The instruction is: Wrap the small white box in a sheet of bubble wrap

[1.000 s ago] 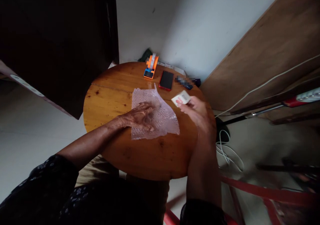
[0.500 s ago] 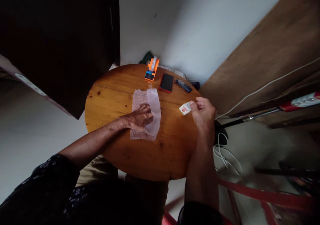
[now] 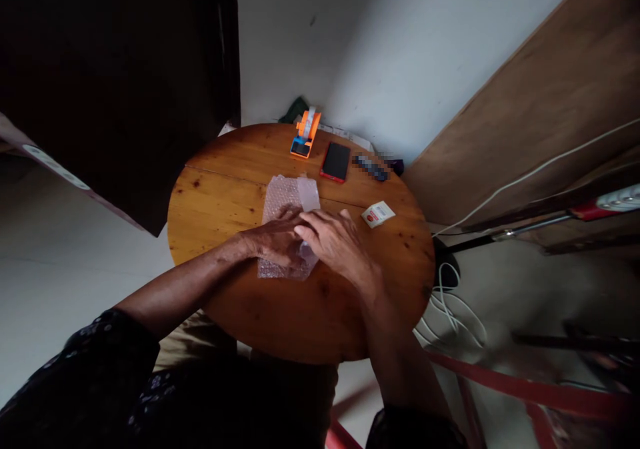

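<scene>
Wall (image 3: pixel 310 56): pale, plain, behind the desk's far edge.
Door-like dark panel (image 3: pixel 110 69): beyond the desk's left edge.
Brown board (image 3: pixel 540 89): leaning at a slant, beyond the right edge.
Desk (image 3: pixel 295 322): round, varnished wood, knotted, one seam running across it.
White cable (image 3: pixel 453 302): looped on the floor, off the right edge.
Bubble wrap (image 3: pixel 280 196): pinkish, clear, folded, mid-desk, well in from every edge, beneath both hands.
Left grip (image 3: pixel 280 236): bare hand, palm down on the wrap, thumb spread from the fingers; fingertips partly covered.
Right grip (image 3: pixel 337 239): bare hand, fingers lightly bent over the wrap's right side, against the left; whether they pinch the film cannot be told.
Tape dispenser (image 3: pixel 306 134): orange and blue, close to the far edge.
Smartphone (image 3: pixel 335 161): dark screen, red rim, just right of the dispenser.
Small white box (image 3: pixel 379 214): red mark, towards the right edge, apart from both hands.
Changes: half a second ago the right grip was at the box; the box now lies released and that hand has joined the left.
</scene>
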Available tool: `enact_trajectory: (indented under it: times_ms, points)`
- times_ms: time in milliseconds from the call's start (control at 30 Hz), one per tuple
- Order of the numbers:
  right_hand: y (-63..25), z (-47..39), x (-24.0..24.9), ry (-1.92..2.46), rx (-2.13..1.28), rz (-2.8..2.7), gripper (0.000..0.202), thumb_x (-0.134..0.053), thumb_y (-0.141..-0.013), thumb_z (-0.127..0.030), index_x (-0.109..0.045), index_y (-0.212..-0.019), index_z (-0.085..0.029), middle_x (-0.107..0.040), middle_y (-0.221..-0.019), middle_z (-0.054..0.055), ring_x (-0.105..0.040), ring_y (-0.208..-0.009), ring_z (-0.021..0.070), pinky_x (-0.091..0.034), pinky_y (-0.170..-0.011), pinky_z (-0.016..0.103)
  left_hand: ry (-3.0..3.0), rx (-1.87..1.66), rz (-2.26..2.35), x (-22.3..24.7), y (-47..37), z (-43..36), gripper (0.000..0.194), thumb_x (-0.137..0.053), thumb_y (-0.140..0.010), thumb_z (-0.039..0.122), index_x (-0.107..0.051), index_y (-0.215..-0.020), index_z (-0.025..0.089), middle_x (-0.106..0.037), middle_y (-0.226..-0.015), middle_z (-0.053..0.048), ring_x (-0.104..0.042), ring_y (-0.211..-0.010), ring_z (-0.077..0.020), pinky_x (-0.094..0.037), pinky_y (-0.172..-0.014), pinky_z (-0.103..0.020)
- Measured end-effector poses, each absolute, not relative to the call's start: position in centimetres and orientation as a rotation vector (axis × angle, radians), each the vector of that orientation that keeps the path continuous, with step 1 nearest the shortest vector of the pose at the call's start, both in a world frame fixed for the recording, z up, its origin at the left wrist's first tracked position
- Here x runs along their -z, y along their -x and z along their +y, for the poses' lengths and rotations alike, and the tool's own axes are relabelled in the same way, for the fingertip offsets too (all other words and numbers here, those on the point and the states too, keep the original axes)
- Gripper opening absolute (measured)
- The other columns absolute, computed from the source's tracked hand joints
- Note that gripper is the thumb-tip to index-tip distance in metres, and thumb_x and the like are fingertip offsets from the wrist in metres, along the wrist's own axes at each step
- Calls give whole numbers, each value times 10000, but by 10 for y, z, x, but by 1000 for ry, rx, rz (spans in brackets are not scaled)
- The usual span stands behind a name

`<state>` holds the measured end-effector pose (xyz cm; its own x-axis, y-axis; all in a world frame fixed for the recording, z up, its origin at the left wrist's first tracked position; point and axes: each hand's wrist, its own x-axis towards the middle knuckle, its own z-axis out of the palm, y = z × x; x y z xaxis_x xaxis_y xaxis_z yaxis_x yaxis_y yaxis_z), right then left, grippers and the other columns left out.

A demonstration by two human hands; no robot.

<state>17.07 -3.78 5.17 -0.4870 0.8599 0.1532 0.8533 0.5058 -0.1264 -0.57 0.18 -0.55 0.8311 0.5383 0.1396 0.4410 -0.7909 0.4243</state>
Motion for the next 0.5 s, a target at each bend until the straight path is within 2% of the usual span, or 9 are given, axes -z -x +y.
enact_trajectory:
  times_ms: [67, 133, 200, 267, 400, 500]
  points:
    - [-191, -32, -51, 1663, -25, -2528, 395, -435, -1036, -395, -757, -1003, -170, -753, -1088, 122, -669, -1064, 294, -391, -989, 478, -2643, -291, 758, 2, 7, 2, 740, -765, -740, 422, -536, -1424, 254, -351, -1608, -104, -185, -1517, -424, -104, -1233, -631]
    - [-209, -26, -46, 1760, -3, -2470, 337, -526, -990, -409, -769, -949, -179, -717, -1193, 138, -641, -1144, 321, -383, -1022, 499, -2642, -217, 761, 2, 10, 4, 809, -764, -752, 456, -469, -1485, 283, -284, -1648, -96, -104, -1540, -438, -78, -1232, -635]
    - [-220, -22, -41, 1783, 12, -2386, 258, -624, -925, -383, -760, -1021, -186, -660, -1313, 147, -612, -1201, 333, -387, -1039, 507, -2633, -172, 776, 3, 14, 7, 844, -764, -760, 483, -428, -1511, 295, -233, -1671, -96, -77, -1546, -439, -75, -1231, -635]
    - [-222, -20, -37, 1724, 35, -2334, 273, -643, -894, -310, -725, -1128, -197, -625, -1366, 142, -599, -1224, 328, -410, -1027, 496, -2625, -156, 801, 6, 16, 9, 828, -759, -774, 497, -430, -1508, 301, -201, -1682, -92, -74, -1549, -432, -78, -1231, -631]
    - [-214, -19, -33, 1680, 90, -2347, 348, -550, -885, -148, -665, -1210, -197, -637, -1322, 137, -611, -1176, 315, -425, -1002, 482, -2623, -127, 823, 5, 19, 10, 788, -754, -783, 508, -470, -1487, 298, -210, -1682, -85, -86, -1551, -415, -57, -1241, -607]
    - [-214, -16, -30, 1821, 103, -2327, 409, -531, -872, -135, -616, -1270, -176, -664, -1232, 158, -622, -1110, 328, -425, -987, 496, -2610, -132, 803, -1, 20, 9, 743, -721, -815, 507, -483, -1485, 293, -251, -1667, -96, -107, -1550, -406, -65, -1237, -613]
